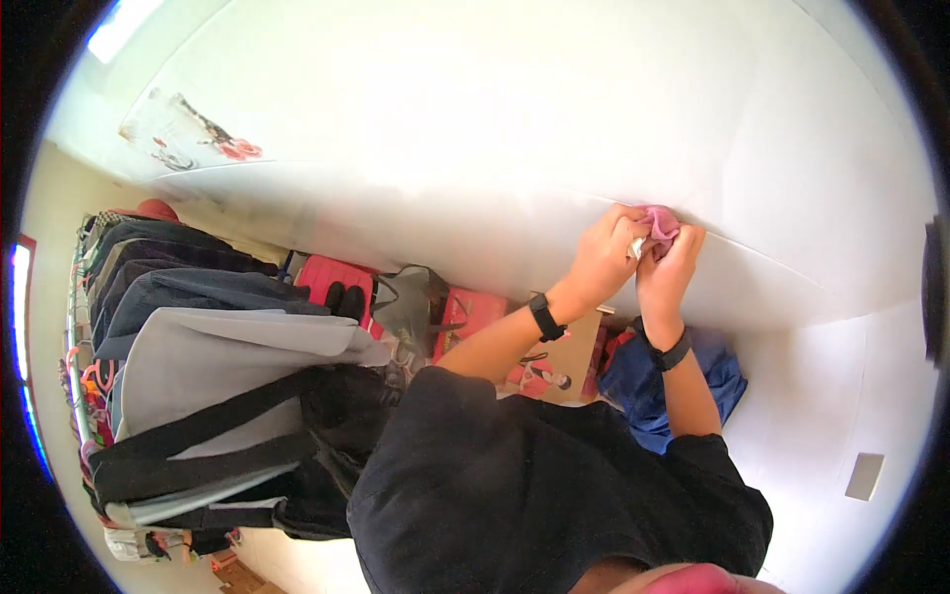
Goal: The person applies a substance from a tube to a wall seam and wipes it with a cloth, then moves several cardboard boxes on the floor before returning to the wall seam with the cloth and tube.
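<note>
Both my hands are raised close together in front of the white wall panel (445, 109), at a thin seam. A crumpled pink cloth (660, 223) is bunched between them. My left hand (605, 249) has its fingers closed on the cloth's left side, and a small white piece (636, 247), too small to name, shows at its fingertips. My right hand (673, 267) is curled and pinches the cloth from the right. Whether the cloth touches the wall I cannot tell. Each wrist wears a black band.
At left, jackets (237, 356) and other clothes hang on a rack (77, 396). Below the wall are a red case (336, 280), a grey bag (408, 307), a cardboard box (569, 361) and a blue bag (643, 396). A switch plate (865, 476) is on the right wall.
</note>
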Motion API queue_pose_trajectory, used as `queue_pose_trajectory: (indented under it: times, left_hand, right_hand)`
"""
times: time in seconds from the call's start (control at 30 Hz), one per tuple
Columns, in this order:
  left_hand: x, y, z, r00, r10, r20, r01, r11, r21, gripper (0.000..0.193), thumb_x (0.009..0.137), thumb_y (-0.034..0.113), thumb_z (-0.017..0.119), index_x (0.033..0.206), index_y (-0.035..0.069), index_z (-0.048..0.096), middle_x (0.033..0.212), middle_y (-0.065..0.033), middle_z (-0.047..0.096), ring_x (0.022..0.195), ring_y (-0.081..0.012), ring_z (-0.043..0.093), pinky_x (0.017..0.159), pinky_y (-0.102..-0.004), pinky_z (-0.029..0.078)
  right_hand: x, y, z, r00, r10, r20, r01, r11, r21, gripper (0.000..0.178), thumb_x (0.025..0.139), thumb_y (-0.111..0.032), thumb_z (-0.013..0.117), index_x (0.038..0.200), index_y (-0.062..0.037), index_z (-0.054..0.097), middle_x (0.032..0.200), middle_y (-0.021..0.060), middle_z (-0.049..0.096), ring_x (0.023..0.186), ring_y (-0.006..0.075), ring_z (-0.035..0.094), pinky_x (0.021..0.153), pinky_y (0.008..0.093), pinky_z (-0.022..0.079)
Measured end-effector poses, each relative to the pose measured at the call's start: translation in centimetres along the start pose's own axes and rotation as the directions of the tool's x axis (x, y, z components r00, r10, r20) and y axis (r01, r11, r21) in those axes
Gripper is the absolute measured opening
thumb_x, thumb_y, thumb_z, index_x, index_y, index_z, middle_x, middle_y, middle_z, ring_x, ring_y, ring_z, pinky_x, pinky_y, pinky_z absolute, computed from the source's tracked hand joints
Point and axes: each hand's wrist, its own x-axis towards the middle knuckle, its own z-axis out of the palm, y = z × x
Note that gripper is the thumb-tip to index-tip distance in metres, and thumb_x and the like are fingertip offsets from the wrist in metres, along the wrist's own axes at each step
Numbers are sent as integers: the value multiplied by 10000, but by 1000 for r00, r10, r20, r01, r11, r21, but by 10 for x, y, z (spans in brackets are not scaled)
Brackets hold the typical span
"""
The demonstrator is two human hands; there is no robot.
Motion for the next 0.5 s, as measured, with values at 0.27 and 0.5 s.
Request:
queue_pose_trajectory:
  times: [0.27,0.5]
  left_hand:
    - [-2,-46,-91,988,-128,-88,127,992,-26,260,747,11,723,932,54,545,953,-136,601,868,-315,596,692,-378,502]
    - [-12,-84,-173,917,-347,-195,349,937,-26,188,813,24,663,993,21,609,993,-133,583,913,-280,575,780,-352,472]
  right_hand:
    - [-1,-73,83,988,-135,81,145,980,-137,303,742,30,632,967,-21,436,969,187,459,814,423,559,622,458,465]
    - [-15,-126,165,956,-272,110,283,955,-91,301,732,26,637,961,-32,449,973,178,467,767,402,560,580,450,458]
